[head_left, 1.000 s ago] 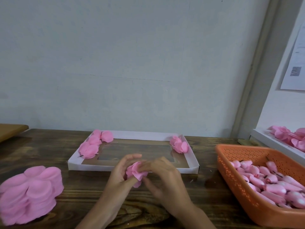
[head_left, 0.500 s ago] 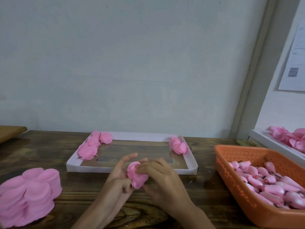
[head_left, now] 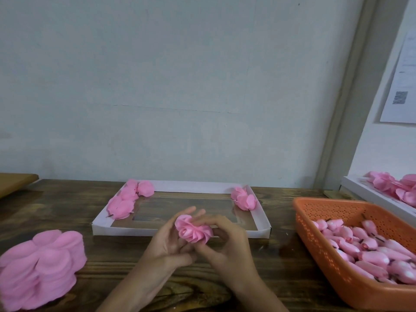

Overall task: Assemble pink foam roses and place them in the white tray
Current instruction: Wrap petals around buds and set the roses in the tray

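Rose (head_left: 193, 231) gripped between hands — left hand (head_left: 165, 245), right hand (head_left: 228, 246).

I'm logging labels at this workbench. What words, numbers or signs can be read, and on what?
Nothing here reads clearly.
The paper sheet on the right wall: printed lines, too blurred to read.
Its square code, QR-like: not decipherable.
The white tray and orange basket: no print visible.
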A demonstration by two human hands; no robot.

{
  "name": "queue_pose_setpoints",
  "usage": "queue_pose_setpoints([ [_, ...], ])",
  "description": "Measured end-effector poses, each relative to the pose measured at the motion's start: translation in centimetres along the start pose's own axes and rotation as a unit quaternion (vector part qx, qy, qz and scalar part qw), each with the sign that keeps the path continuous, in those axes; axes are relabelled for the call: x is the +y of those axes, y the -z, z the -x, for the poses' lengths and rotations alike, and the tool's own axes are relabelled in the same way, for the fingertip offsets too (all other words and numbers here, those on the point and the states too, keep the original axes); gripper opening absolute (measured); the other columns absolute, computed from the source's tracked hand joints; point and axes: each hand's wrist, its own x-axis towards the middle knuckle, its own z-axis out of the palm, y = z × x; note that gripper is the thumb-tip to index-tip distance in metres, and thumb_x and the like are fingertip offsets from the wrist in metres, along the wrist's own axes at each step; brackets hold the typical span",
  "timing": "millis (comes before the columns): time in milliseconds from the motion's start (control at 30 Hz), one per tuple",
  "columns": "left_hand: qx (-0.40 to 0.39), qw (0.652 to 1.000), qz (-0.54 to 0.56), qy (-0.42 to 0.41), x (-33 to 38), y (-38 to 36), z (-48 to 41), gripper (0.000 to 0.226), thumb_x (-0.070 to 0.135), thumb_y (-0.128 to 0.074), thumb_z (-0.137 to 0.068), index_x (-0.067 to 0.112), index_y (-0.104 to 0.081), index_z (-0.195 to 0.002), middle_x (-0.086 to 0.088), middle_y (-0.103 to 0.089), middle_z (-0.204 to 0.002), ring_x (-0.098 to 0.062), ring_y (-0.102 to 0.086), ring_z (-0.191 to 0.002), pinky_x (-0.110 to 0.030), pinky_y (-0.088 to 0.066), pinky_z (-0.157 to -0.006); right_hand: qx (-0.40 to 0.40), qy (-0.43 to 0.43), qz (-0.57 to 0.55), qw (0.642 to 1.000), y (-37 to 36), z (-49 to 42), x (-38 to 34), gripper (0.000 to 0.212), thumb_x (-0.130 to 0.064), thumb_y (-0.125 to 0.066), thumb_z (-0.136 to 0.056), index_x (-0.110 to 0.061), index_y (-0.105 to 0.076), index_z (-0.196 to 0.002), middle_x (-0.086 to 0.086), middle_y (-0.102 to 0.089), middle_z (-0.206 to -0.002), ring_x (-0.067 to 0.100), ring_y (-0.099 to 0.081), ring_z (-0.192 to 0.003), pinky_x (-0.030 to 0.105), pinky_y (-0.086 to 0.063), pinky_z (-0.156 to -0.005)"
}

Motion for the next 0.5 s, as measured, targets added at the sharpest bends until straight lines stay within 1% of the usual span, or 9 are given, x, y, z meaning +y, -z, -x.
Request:
queue_pose_setpoints([
  [67,0.038,0.997,-0.071,-0.005,-0.1,-0.6,0.0,0.079,-0.028,-0.065,-0.081,0.018,-0.054,-0.144,-0.008,-0.067,-0.140,-0.026,-0.065,-0.129,-0.033,-0.060,-0.092,0.002,-0.018,-0.031,0.999,-0.3,0.1,-0.3,0.030,-0.014,-0.084,-0.082,-0.021,-0.076,-0.109,-0.008,-0.077,-0.112,0.019,-0.074,-0.106,0.043,-0.062,-0.088],
  [133,0.079,0.990,-0.113,-0.026,-0.3,-1.4,-0.2,0.073,-0.016,-0.076,-0.076,0.016,-0.058,-0.138,-0.007,-0.074,-0.127,-0.022,-0.070,-0.120,-0.026,-0.060,-0.087,0.003,-0.020,-0.037,0.999,-0.4,0.1,-0.6,0.028,-0.016,-0.084,-0.083,-0.023,-0.075,-0.109,-0.010,-0.077,-0.113,0.017,-0.073,-0.108,0.041,-0.062,-0.089],
  [200,0.112,0.983,-0.132,-0.056,-0.2,-1.8,-0.3,0.070,0.000,-0.083,-0.068,0.015,-0.061,-0.133,-0.004,-0.076,-0.122,-0.021,-0.072,-0.115,-0.023,-0.058,-0.086,-0.001,0.001,-0.011,1.000,-0.5,0.1,-0.7,0.031,-0.010,-0.085,-0.082,-0.021,-0.075,-0.108,-0.009,-0.074,-0.113,0.019,-0.071,-0.111,0.041,-0.062,-0.087],
  [267,0.125,0.978,-0.147,-0.079,-0.2,-2.0,-0.3,0.070,0.015,-0.086,-0.063,0.015,-0.064,-0.130,-0.004,-0.076,-0.121,-0.021,-0.073,-0.113,-0.023,-0.057,-0.088,-0.008,0.018,0.023,1.000,-0.6,0.0,-0.8,0.033,-0.004,-0.085,-0.079,-0.019,-0.074,-0.106,-0.009,-0.071,-0.113,0.019,-0.069,-0.110,0.041,-0.061,-0.084],
  [300,0.127,0.975,-0.157,-0.091,-0.1,-2.1,-0.4,0.066,0.018,-0.086,-0.062,0.017,-0.067,-0.126,-0.006,-0.077,-0.118,-0.023,-0.073,-0.111,-0.024,-0.057,-0.088,-0.015,0.023,0.036,0.999,-0.6,0.0,-0.8,0.032,-0.004,-0.085,-0.078,-0.018,-0.073,-0.105,-0.009,-0.070,-0.112,0.018,-0.069,-0.109,0.041,-0.060,-0.083],
  [367,0.129,0.969,-0.181,-0.104,0.1,-2.2,-0.4,0.054,0.018,-0.084,-0.062,0.026,-0.073,-0.114,-0.008,-0.077,-0.110,-0.026,-0.074,-0.106,-0.029,-0.059,-0.086,-0.032,0.028,0.058,0.997,-0.6,0.1,-0.9,0.028,-0.009,-0.084,-0.079,-0.019,-0.072,-0.103,-0.013,-0.071,-0.109,0.015,-0.068,-0.105,0.038,-0.058,-0.083],
  [400,0.131,0.966,-0.197,-0.103,0.1,-2.2,-0.4,0.051,0.016,-0.084,-0.061,0.031,-0.074,-0.109,-0.008,-0.077,-0.108,-0.026,-0.074,-0.104,-0.033,-0.060,-0.086,-0.039,0.028,0.073,0.996,-0.5,0.1,-1.0,0.027,-0.015,-0.083,-0.079,-0.020,-0.073,-0.103,-0.016,-0.071,-0.108,0.014,-0.067,-0.104,0.034,-0.056,-0.084],
  [467,0.135,0.960,-0.225,-0.099,-0.1,-2.1,-0.4,0.051,0.008,-0.083,-0.062,0.036,-0.074,-0.104,-0.006,-0.077,-0.106,-0.026,-0.075,-0.102,-0.040,-0.061,-0.089,-0.049,0.018,0.096,0.994,-0.4,0.2,-1.4,0.026,-0.026,-0.082,-0.079,-0.025,-0.074,-0.103,-0.022,-0.069,-0.107,0.013,-0.063,-0.105,0.026,-0.053,-0.084],
  [500,0.143,0.957,-0.233,-0.096,-0.3,-2.1,-0.4,0.054,0.006,-0.081,-0.061,0.038,-0.075,-0.104,-0.004,-0.078,-0.106,-0.024,-0.075,-0.102,-0.041,-0.061,-0.090,-0.055,0.011,0.100,0.993,-0.3,0.2,-1.5,0.027,-0.028,-0.082,-0.079,-0.027,-0.074,-0.104,-0.023,-0.068,-0.106,0.014,-0.061,-0.106,0.024,-0.052,-0.083],
])
